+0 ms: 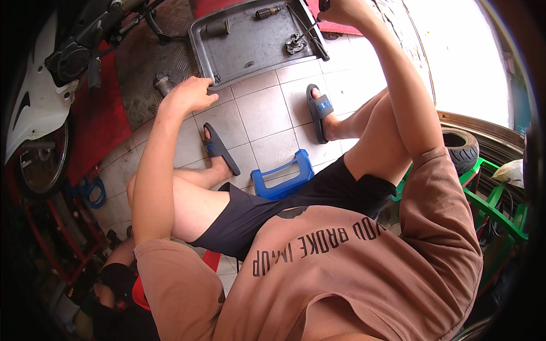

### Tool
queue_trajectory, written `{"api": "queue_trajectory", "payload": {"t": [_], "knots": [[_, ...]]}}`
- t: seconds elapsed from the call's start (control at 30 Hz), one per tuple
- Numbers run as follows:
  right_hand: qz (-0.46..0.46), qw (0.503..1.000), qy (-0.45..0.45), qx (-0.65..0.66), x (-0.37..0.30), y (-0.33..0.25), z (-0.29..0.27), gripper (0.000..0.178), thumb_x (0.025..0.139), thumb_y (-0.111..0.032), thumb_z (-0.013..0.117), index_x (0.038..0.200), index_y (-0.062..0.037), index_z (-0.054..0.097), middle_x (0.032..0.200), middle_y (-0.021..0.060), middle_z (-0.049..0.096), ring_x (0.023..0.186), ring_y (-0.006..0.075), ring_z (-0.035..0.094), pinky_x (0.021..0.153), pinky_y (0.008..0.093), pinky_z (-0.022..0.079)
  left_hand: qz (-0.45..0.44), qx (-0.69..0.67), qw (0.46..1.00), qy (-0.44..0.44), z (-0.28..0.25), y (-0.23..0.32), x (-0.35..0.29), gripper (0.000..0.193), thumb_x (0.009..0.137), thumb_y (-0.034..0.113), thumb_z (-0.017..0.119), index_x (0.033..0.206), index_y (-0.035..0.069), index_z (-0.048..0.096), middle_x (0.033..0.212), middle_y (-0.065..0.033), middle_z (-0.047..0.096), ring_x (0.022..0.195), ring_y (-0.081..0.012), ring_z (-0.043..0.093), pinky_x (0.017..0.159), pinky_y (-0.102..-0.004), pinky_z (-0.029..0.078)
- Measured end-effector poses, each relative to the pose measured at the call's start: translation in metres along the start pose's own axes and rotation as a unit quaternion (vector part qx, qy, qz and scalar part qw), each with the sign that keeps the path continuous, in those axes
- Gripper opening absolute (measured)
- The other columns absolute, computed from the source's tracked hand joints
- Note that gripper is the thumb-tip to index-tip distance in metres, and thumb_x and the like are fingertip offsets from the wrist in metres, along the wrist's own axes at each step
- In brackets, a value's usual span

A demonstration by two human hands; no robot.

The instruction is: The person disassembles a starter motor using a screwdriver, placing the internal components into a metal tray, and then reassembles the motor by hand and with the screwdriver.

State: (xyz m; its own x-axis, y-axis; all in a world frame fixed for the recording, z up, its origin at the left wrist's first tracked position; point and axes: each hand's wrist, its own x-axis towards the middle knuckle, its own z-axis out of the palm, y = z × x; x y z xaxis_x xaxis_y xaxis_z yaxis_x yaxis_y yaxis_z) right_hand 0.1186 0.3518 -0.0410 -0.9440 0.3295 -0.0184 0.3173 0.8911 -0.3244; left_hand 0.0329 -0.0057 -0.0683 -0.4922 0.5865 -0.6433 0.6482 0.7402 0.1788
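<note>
A grey metal tray [253, 71] lies at the top middle. My left hand [192, 94] is at its near left corner, index finger against the rim and thumb just below it, fingers bent. At the top right, my right hand [345, 12] is closed round a thin metal-shafted tool [311, 28] with a dark handle end. The shaft slants down to a small metal part with several lobes [296, 44] in the tray. Also in the tray are a dark cylinder [217, 28], a small cylindrical part [267, 13] and a long dark-handled rod [319, 49].
A dark cylindrical part [164, 84] rests on the tread plate [139, 99], left of my left hand. A white and black motorcycle [34, 85] stands at the left. Below the tray are a blue plastic stool [282, 176] and my feet; a tyre [459, 149] and green frame [495, 213] are at the right.
</note>
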Motion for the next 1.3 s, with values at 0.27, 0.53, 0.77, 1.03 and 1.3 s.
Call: {"api": "queue_trajectory", "payload": {"t": [0.27, 0.53, 0.77, 1.03, 1.3], "knots": [[0.046, 0.999, 0.001, -0.019, -0.013, -0.025, -0.042, 0.014, 0.061, -0.015, 0.075, 0.071, -0.0067, 0.071, 0.066, 0.0106, 0.067, 0.062, 0.0222, 0.064, 0.057, 0.0355, 0.050, -0.012, -0.002, 1.000, -0.002, -0.001, 0.001, -0.005, 0.051, 0.086, 0.029, 0.062, 0.129, 0.004, 0.055, 0.120, -0.0231, 0.061, 0.113, -0.0349, 0.059, 0.098, -0.0406, 0.045], [0.039, 0.998, -0.006, -0.043, 0.002, -0.021, -0.018, 0.011, 0.062, -0.012, 0.071, 0.071, -0.0064, 0.071, 0.066, 0.0107, 0.068, 0.060, 0.0226, 0.064, 0.057, 0.0357, 0.050, -0.014, 0.003, 1.000, -0.012, -0.003, 0.002, -0.006, 0.052, 0.086, 0.030, 0.062, 0.130, 0.004, 0.054, 0.122, -0.0231, 0.060, 0.116, -0.0349, 0.057, 0.100, -0.0407, 0.044], [0.010, 0.999, 0.008, 0.042, 0.014, 0.005, 0.011, 0.008, 0.061, -0.007, 0.069, 0.068, -0.0052, 0.069, 0.064, 0.0116, 0.066, 0.061, 0.0232, 0.064, 0.057, 0.0364, 0.050, -0.010, 0.005, 1.000, -0.008, -0.002, 0.002, -0.004, 0.052, 0.086, 0.030, 0.062, 0.130, 0.003, 0.054, 0.121, -0.0235, 0.060, 0.115, -0.0354, 0.057, 0.099, -0.0410, 0.044], [-0.048, 0.997, 0.036, 0.047, 0.022, 0.022, 0.030, 0.013, 0.057, -0.009, 0.075, 0.065, -0.0042, 0.066, 0.062, 0.0121, 0.064, 0.059, 0.0224, 0.061, 0.055, 0.0371, 0.048, -0.007, -0.001, 1.000, -0.004, -0.003, 0.004, -0.004, 0.052, 0.086, 0.029, 0.062, 0.130, 0.003, 0.054, 0.120, -0.0238, 0.061, 0.114, -0.0354, 0.058, 0.099, -0.0407, 0.044], [0.009, 0.999, 0.011, 0.035, 0.016, -0.023, -0.003, 0.007, 0.057, -0.007, 0.068, 0.062, -0.0029, 0.066, 0.059, 0.0118, 0.064, 0.058, 0.0223, 0.063, 0.054, 0.0364, 0.050, -0.032, -0.030, 0.998, -0.039, -0.005, 0.005, -0.004, 0.050, 0.087, 0.031, 0.061, 0.130, 0.005, 0.055, 0.121, -0.0221, 0.061, 0.116, -0.0342, 0.057, 0.098, -0.0414, 0.045]]}}
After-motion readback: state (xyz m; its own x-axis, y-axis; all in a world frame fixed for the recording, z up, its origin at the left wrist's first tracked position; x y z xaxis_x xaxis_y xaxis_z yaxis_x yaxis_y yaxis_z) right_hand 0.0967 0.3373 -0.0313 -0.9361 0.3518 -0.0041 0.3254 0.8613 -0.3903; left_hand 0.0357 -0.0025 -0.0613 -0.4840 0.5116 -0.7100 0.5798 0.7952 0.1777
